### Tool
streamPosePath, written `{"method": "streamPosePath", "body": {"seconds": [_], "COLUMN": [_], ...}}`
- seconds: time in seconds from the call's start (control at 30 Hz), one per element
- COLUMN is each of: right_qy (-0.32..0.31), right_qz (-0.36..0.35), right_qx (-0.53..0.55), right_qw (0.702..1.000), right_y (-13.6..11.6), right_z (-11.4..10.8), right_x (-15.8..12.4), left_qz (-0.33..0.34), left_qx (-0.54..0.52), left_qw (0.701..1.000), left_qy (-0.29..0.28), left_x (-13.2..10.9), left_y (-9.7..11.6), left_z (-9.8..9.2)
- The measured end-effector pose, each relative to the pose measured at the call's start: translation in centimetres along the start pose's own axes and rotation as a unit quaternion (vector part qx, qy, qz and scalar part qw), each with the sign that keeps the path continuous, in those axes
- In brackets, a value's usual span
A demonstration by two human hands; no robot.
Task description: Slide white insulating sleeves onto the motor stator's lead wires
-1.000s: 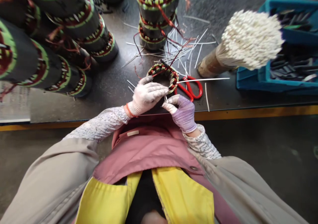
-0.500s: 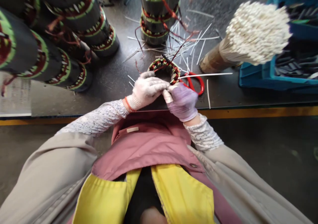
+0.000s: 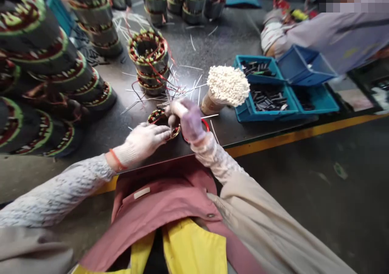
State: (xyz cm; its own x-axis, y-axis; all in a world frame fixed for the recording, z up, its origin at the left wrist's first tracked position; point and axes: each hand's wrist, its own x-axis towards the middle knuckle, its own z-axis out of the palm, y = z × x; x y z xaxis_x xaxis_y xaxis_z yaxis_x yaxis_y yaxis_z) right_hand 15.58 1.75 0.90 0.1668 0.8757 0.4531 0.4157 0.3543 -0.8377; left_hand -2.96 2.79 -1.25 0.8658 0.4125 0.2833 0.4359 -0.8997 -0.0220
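Small round coil ring [image 3: 161, 118] lies on the dark worktop [image 3: 231, 35] directly ahead of the person, between the hands, with no long axis to speak of. The white-gloved left hand [image 3: 141, 142] curls over its near rim, holding it, while the purple-gloved right hand [image 3: 188, 120] makes a narrow pinch at its right rim, the pinched item hidden. Red-handled scissors [image 3: 206, 124] lie partly under the right hand; a bundle of white sleeves [image 3: 227, 86] stands beyond them, and nothing stands between hands and ring.
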Motion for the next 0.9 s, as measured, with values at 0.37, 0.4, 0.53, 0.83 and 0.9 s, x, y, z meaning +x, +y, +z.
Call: {"method": "streamPosePath", "body": {"seconds": [0.37,0.4,0.53,0.83,0.9], "right_qy": [0.252,0.25,0.248,0.251,0.218], "right_qz": [-0.204,-0.203,-0.179,-0.305,-0.333], "right_qx": [-0.445,-0.454,-0.43,-0.323,-0.368], "right_qw": [0.835,0.831,0.849,0.86,0.84], "right_y": [4.9,5.2,5.3,4.1,5.0], "right_z": [-15.3,-15.0,-14.2,-16.0,-16.3], "right_x": [-3.1,-2.6,-1.7,-0.4,-0.1], "left_qz": [0.02,0.009,-0.011,-0.056,-0.071], "left_qx": [0.019,0.02,0.027,-0.055,-0.063], "left_qw": [0.997,0.997,0.997,0.995,0.994], "left_qy": [-0.077,-0.071,-0.067,-0.061,-0.059], "left_x": [0.1,0.2,0.4,0.0,-0.2], "left_y": [-1.6,-1.2,-0.2,-0.5,-0.3], "left_z": [-0.6,-0.6,-0.7,-0.3,-0.1]}}
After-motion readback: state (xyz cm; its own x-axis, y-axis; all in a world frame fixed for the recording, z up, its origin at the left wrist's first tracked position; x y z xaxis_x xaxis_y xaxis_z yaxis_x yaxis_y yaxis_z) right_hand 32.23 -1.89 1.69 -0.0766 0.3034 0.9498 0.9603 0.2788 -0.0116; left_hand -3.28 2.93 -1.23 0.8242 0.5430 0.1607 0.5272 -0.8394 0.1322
